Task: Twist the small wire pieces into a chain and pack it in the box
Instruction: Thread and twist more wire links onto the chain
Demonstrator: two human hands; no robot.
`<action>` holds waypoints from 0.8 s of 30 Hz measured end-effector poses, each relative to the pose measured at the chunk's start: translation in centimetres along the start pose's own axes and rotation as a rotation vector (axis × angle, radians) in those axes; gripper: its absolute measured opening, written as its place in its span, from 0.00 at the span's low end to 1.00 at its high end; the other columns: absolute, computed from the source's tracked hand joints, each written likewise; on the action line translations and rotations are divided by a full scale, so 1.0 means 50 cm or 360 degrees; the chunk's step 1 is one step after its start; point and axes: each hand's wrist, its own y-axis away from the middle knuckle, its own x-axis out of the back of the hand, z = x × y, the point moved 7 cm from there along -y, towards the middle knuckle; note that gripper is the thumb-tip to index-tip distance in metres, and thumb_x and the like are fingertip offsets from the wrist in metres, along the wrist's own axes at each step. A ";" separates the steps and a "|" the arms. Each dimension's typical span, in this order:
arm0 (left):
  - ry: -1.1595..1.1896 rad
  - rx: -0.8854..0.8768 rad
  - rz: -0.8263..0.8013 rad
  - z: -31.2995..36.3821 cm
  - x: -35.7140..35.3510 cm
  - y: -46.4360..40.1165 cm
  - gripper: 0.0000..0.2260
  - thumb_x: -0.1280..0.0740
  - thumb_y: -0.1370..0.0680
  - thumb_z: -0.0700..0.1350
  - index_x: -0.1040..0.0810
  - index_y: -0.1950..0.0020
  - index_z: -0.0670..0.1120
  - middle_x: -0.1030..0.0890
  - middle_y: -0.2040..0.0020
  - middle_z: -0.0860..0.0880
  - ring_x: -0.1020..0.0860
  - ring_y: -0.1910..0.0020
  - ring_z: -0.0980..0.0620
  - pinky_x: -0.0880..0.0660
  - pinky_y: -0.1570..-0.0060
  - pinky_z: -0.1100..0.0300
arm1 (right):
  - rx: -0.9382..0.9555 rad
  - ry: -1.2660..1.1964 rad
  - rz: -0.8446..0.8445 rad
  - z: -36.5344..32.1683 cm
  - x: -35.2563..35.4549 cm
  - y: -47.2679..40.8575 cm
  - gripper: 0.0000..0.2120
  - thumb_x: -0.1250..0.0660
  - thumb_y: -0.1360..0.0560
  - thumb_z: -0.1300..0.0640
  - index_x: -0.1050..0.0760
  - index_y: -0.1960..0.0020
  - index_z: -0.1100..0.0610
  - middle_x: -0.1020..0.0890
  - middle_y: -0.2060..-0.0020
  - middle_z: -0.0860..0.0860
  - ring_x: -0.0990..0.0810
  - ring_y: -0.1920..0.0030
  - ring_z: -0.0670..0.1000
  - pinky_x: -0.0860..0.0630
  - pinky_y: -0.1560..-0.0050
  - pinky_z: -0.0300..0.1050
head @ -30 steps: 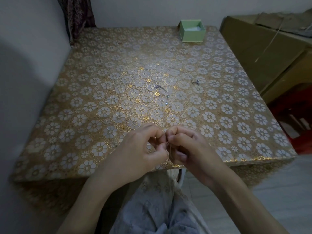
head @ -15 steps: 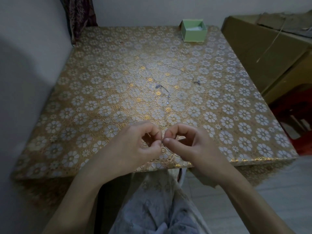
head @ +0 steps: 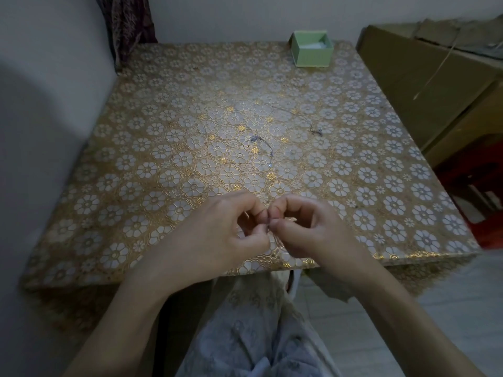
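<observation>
Over the near edge of the square table covered in a gold cloth with white flower patterns (head: 163,164), the left hand (head: 217,235) and the right hand (head: 307,229) meet fingertip to fingertip, knuckles curled. Between the thumb and forefinger of each, a thin silver wire piece (head: 269,227) is pinched; it is too fine to tell how far it is twisted. Both hands hover just above the cloth, close to the person's lap in pale patterned fabric (head: 253,330).

Near the middle of the table lies a short length of silver wire chain (head: 262,146), and a second thin wire strand with a small dark knot at its end (head: 313,129) lies to its right, apart from it. At the far edge stands the small open pale-green cardboard box (head: 311,54), well apart from the hands. A brown cardboard carton (head: 424,85) sits beside the table on the right.
</observation>
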 end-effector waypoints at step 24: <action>0.0687 0.0248 -0.0005 -0.004 0.001 0.013 0.01 0.34 0.25 0.39 0.23 0.56 0.43 0.20 0.71 0.45 0.22 0.74 0.48 0.26 0.76 0.59 | -0.0091 -0.0415 -0.0088 0.019 0.002 0.002 0.03 0.37 0.29 0.60 0.27 0.61 0.57 0.33 0.77 0.43 0.38 0.78 0.41 0.41 0.76 0.33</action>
